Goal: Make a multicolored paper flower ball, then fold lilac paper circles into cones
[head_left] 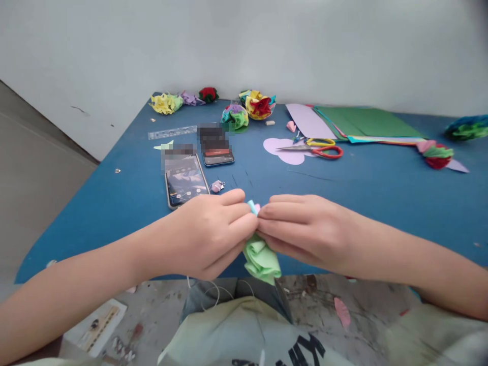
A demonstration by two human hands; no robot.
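Between my two hands is a paper flower [263, 258] of ruffled light green paper, its petals hanging below my fingers. A light blue and pink bit of paper pokes out above the fingertips. My left hand [223, 231] is closed, pinching the gathered base from the left. From the right, my right hand [301, 226] pinches the same spot, its fingers pressed together. The fingertips of both hands meet there and hide the pinched part. Just beyond my left hand lies a phone [186, 178] with its screen lit.
A second phone [216, 147], a ruler [172, 132] and several crumpled paper flowers [260, 105] lie farther back on the blue table [125, 203]. Red-and-yellow-handled scissors [328, 149] rest on a lilac paper shape [284, 150]. Green paper sheets [373, 122] are stacked at the back right, against the wall.
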